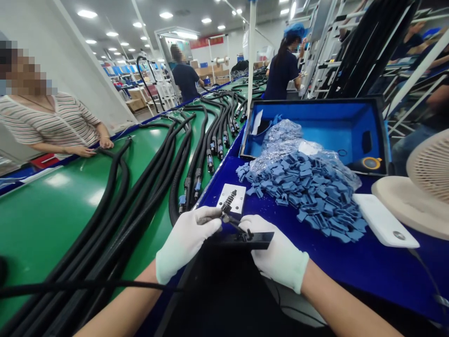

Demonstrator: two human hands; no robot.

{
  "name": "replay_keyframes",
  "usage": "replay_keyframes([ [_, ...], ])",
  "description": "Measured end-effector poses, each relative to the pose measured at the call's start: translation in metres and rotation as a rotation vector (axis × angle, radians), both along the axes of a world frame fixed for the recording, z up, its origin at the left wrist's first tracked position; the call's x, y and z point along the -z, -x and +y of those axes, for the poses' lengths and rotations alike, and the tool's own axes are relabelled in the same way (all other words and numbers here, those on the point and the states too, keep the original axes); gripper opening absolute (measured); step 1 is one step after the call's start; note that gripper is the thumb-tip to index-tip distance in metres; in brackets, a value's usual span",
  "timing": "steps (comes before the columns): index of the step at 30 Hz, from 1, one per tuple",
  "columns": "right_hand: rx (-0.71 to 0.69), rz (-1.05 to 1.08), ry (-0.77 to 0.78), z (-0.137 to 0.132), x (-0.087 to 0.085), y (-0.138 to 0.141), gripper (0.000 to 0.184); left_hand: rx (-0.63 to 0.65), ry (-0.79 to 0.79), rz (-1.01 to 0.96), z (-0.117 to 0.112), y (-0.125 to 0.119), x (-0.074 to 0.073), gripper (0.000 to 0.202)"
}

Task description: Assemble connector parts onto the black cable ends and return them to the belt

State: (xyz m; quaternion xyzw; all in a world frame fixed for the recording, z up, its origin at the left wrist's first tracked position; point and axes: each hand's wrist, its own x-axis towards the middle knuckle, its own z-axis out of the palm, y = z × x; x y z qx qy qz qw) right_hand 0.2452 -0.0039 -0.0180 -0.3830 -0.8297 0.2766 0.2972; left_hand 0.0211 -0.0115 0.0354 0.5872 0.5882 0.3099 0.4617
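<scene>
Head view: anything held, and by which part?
Left hand appears to pinch a black ribbed part by its near end; right hand: can't tell.

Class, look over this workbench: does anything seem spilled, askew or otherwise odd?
The blue plastic clips look spilled: they lie in a loose heap on the blue tabletop, around a crumpled clear bag that reaches into the blue crate. It may be deliberate, though. No damage stands out.

Ribbed black piece (229, 200), slanting over the face of the white block (239, 206), contact with it unclear; black bar (262, 240), smooth-sided, crosswise in front of the block, a small dark knob (248, 235) at its upper edge
</scene>
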Motion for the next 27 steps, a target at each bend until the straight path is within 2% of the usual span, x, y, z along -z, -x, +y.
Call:
replay_keyframes([
  [4,0.016,-0.077,0.034,0.001,-0.003,0.000,0.023,0.021,-0.077,0.018,0.015,-0.010,-0.003,0.047],
  [7,0.035,0.044,0.148,0.000,-0.013,-0.001,0.023,0.081,-0.158,0.101,0.026,-0.017,-0.008,0.037],
  [10,0.004,0.130,0.217,-0.001,-0.016,-0.005,0.021,0.102,-0.135,0.147,0.029,-0.019,-0.011,0.037],
  [13,0.037,0.037,0.180,0.006,-0.003,-0.010,0.012,0.076,-0.097,0.188,0.030,-0.020,-0.008,0.044],
  [17,0.102,-0.104,0.032,0.020,0.024,-0.013,0.011,0.018,-0.054,0.199,0.033,-0.021,-0.001,0.050],
  [19,0.109,-0.101,0.010,0.023,0.028,-0.011,0.013,-0.007,-0.057,0.223,0.036,-0.022,-0.001,0.052],
  [21,0.134,-0.087,0.009,0.020,0.025,-0.010,0.009,0.015,-0.079,0.241,0.038,-0.023,-0.003,0.051],
  [23,0.122,-0.081,0.001,0.014,0.018,-0.012,0.007,0.056,-0.074,0.179,0.040,-0.024,-0.006,0.052],
  [27,0.046,-0.155,-0.024,0.003,0.011,-0.033,0.027,0.011,-0.078,-0.106,0.041,-0.021,-0.009,0.061],
])
